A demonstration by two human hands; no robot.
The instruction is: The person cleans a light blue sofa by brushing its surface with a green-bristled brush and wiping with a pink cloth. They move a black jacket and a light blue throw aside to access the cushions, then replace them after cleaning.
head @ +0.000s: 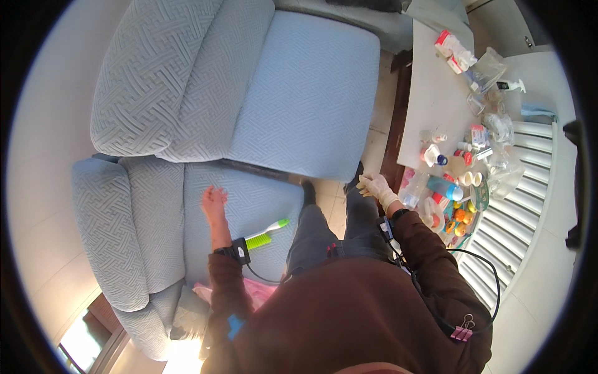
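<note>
My left hand (214,201) is bare and blurred, held above the blue quilted sofa seat (261,196). Its fingers look loosely bent and apart, with nothing visible in them. On the seat beside my left forearm lies a brush (259,237) with a white and green handle and lime-green bristles. A pale, thin glove (384,192) covers my right hand (373,186), which is over my leg near the table's edge. The gloved fingers are slightly bent and apart, and I see no object between them.
On my right, a white-topped table (423,89) carries bottles, plastic bags, cups and several fruits (460,216). A white radiator (528,177) stands behind it. Another sofa section (308,93) extends ahead. Pink fabric or plastic (261,293) lies by my left sleeve. Cables run from both wrist devices.
</note>
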